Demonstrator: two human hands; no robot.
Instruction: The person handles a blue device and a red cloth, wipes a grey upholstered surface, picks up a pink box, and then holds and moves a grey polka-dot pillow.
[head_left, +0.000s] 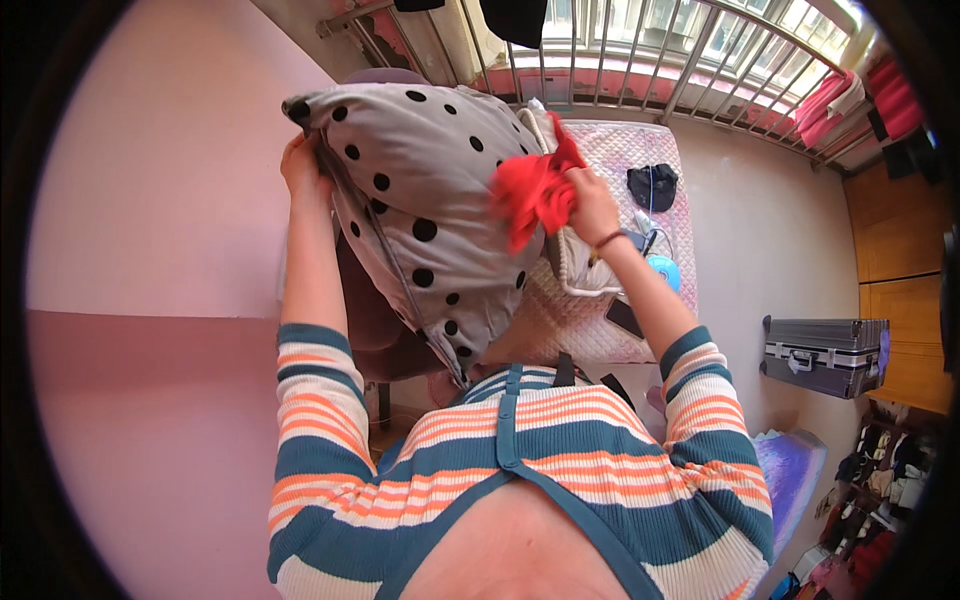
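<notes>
A large grey cushion with black dots (442, 195) stands tilted in front of me, a zip or seam running along its near left side. At its upper left corner my left hand (302, 161) grips the edge of the fabric. My right hand (592, 202) holds a bunched red cloth (536, 191), partly blurred, over the right part of the cushion. Whether the cloth touches the cushion I cannot tell. Just right of the cushion, partly behind my right hand and forearm, lies a white-rimmed basket or tray (564, 274) with things in it.
A quilted cover (667, 142) lies to the right, bearing a black cloth item (652, 187), a blue round object (664, 274) and a dark phone-like object (625, 318). Metal railings (637, 67) run along the window. A grey hard-shell suitcase (823, 358) stands farther right.
</notes>
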